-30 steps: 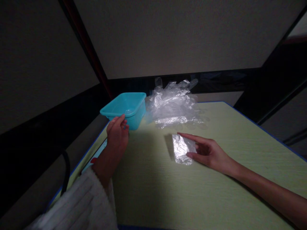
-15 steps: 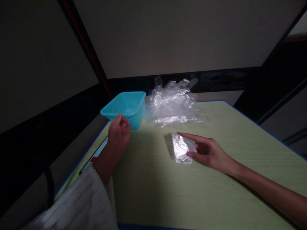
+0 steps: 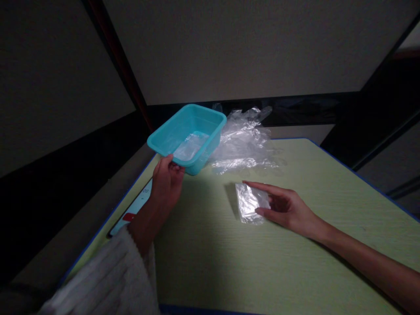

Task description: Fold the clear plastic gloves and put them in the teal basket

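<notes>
My left hand [image 3: 169,177] grips the near rim of a turquoise basket [image 3: 205,155], which is tilted toward me with its far side raised. Inside the basket lies a flat piece of clear plastic [image 3: 190,146]. My right hand [image 3: 285,205] holds a folded square of clear plastic [image 3: 247,203] between thumb and fingers, on the table. Behind it, partly hidden by the basket, a pile of clear plastic gloves [image 3: 246,140] is spread at the table's back edge.
A phone [image 3: 138,208] with a lit screen and a red mark lies at the left edge of the pale green table [image 3: 229,271], partly covered by my left wrist. A wall [image 3: 236,52] stands behind the table.
My left hand has closed on the basket's rim. The basket has tilted up and shifted right, so its inside and the plastic in it show more. My right hand has stayed still.
</notes>
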Demonstrator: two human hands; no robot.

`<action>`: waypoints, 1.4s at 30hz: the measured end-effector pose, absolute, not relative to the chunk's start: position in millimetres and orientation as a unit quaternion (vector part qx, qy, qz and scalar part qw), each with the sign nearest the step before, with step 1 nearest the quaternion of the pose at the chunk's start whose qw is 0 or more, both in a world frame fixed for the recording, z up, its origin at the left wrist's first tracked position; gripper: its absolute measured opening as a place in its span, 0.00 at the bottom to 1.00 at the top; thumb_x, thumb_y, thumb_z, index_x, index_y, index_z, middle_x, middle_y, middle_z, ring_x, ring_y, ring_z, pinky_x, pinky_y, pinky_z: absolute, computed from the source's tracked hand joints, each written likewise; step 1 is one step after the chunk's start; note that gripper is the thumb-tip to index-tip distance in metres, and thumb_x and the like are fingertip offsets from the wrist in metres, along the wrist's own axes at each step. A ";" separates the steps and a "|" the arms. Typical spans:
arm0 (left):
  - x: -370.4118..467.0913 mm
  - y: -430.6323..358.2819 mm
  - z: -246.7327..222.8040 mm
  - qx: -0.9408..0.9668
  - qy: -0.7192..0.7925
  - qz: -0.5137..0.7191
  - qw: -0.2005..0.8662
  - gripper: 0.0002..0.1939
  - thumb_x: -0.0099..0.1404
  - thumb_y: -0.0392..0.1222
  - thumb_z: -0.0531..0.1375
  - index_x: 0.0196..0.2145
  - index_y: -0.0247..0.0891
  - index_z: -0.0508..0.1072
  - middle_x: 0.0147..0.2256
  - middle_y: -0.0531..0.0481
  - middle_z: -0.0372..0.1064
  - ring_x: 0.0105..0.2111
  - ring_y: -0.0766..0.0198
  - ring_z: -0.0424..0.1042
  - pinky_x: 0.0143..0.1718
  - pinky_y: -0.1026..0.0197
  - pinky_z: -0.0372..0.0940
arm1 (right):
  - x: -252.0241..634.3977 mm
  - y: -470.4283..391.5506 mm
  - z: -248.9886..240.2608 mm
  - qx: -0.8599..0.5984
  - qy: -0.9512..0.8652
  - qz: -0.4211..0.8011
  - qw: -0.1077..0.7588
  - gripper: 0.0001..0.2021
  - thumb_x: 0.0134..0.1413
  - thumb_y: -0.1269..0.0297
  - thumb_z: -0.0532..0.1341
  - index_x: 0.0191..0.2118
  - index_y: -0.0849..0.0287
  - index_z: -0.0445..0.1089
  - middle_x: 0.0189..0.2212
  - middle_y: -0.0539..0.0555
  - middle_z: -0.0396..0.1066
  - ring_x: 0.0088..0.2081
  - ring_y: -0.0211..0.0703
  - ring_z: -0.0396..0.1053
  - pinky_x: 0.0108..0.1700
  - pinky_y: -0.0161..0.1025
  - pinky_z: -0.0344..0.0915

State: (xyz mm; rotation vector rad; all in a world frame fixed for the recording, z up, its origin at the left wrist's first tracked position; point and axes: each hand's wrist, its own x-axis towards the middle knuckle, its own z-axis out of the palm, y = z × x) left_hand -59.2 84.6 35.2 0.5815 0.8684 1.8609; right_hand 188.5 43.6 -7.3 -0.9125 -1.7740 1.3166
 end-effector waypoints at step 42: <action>-6.3 20.9 19.1 0.330 0.343 0.632 0.612 0.10 0.49 0.40 0.65 0.30 0.38 0.70 0.29 0.54 0.67 0.30 0.67 0.65 0.34 0.65 0.60 | 183.9 68.5 88.9 -0.468 -0.647 0.393 0.456 0.10 0.38 0.62 0.67 0.31 0.58 0.75 0.25 0.50 0.73 0.23 0.36 0.67 0.25 0.35 0.64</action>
